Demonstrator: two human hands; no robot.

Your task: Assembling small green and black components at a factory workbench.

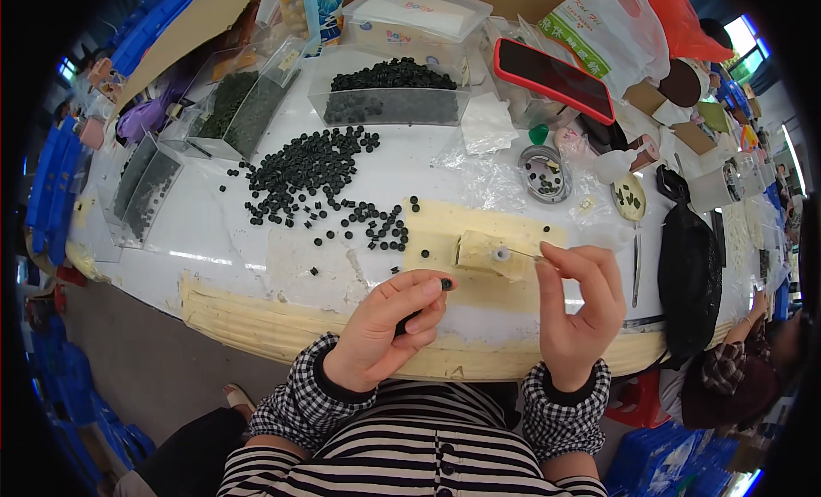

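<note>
My left hand (389,326) pinches a small black round part (446,284) between thumb and index finger. Something dark also shows under its curled fingers. To the right, my right hand (586,300) has thumb and index finger together in a pinch; a thin line seems to run left from the fingertips, too fine to name. Between and beyond the hands, a tape-wrapped block (475,251) with a small white cylinder (502,254) on it rests on the taped table. A loose heap of black round parts (304,168) spreads at the far left of the hands.
Clear bins (389,110) of black parts stand at the back and left. A red-edged phone (554,79) lies on a box. Tweezers (636,270), a round dish (544,174) and a black pouch (687,283) lie right. Another person (744,369) sits at the far right.
</note>
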